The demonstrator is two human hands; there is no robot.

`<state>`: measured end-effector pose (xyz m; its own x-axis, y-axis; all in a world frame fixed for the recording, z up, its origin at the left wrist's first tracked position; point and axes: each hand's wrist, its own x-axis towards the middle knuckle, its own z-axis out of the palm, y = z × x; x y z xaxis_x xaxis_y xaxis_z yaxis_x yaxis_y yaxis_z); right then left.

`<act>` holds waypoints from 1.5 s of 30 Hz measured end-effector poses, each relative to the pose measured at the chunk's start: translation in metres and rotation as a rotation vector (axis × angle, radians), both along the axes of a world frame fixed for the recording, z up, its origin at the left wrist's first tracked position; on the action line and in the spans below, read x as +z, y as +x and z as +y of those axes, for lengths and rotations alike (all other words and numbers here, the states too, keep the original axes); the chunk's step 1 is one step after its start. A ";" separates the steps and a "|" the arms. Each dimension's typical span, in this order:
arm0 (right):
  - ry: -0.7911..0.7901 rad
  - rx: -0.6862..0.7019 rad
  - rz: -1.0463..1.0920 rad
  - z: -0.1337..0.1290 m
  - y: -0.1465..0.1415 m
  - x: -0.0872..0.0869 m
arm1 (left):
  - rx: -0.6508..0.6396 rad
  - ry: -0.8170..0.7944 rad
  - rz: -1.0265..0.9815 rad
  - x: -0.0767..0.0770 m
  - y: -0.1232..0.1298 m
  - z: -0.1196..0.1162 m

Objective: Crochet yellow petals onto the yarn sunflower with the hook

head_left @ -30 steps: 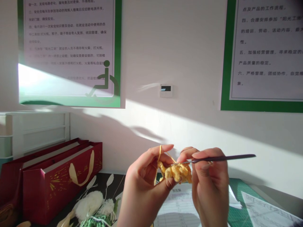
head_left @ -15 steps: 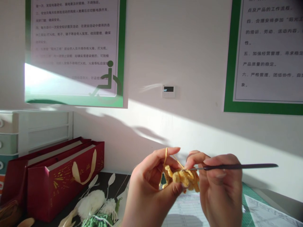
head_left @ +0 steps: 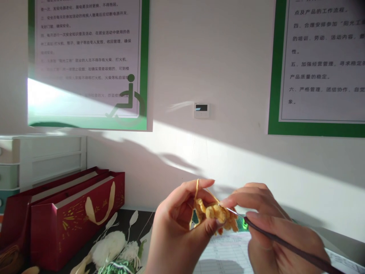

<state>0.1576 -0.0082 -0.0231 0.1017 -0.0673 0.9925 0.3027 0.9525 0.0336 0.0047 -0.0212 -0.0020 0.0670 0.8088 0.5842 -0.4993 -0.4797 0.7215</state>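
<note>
My left hand (head_left: 182, 224) pinches a small yellow crocheted piece (head_left: 218, 215) between thumb and fingers. A strand of yellow yarn (head_left: 197, 188) loops over its raised index finger and runs down to the piece. My right hand (head_left: 273, 224) holds a crochet hook (head_left: 288, 245) by its dark handle, which slants down to the right. The hook's metal tip meets the top edge of the yellow piece, beside my right index fingertip. A small bright green item (head_left: 245, 223) shows just behind the piece, between the hands.
Red gift bags (head_left: 76, 217) stand at the left before a drawer unit (head_left: 54, 156). Near them lie a white pompom (head_left: 110, 247), green yarn (head_left: 116, 266) and white leaf-shaped pieces (head_left: 133, 218). Printed paper (head_left: 225, 255) lies below the hands. Posters hang on the wall.
My right hand has turned, so the hook handle has gone from nearly level to slanting down right. The bright green item has come into sight. The view has shifted slightly.
</note>
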 end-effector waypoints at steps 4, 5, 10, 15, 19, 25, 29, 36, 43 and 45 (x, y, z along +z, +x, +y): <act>0.003 -0.229 -0.168 -0.004 0.023 -0.002 | 0.031 -0.008 0.007 0.001 0.005 -0.001; -0.009 -0.301 -0.278 -0.006 0.029 -0.002 | 0.031 -0.005 0.007 0.001 0.006 -0.001; 0.006 -0.482 -0.341 -0.003 0.038 -0.005 | -0.039 -0.031 -0.001 0.001 0.010 0.000; 0.248 -0.210 0.033 0.019 0.012 -0.011 | -0.183 0.069 -0.048 0.001 0.015 0.008; 0.228 -0.062 0.149 0.028 0.001 -0.010 | -0.142 -0.075 -0.118 0.006 0.021 0.006; -0.008 0.114 0.049 0.031 0.005 -0.007 | -0.084 -0.140 -0.206 0.014 0.026 0.008; 0.105 -0.102 0.026 0.035 0.006 -0.009 | -0.123 -0.153 -0.200 0.011 0.028 0.018; 0.173 -0.312 0.049 0.036 0.007 -0.009 | 0.003 0.069 -0.106 -0.004 0.033 0.031; -0.186 0.157 0.302 0.022 0.003 -0.005 | -0.123 -0.024 -0.029 0.004 0.019 0.029; -0.325 0.266 0.340 0.018 0.002 -0.002 | -0.170 -0.047 -0.026 0.007 0.015 0.028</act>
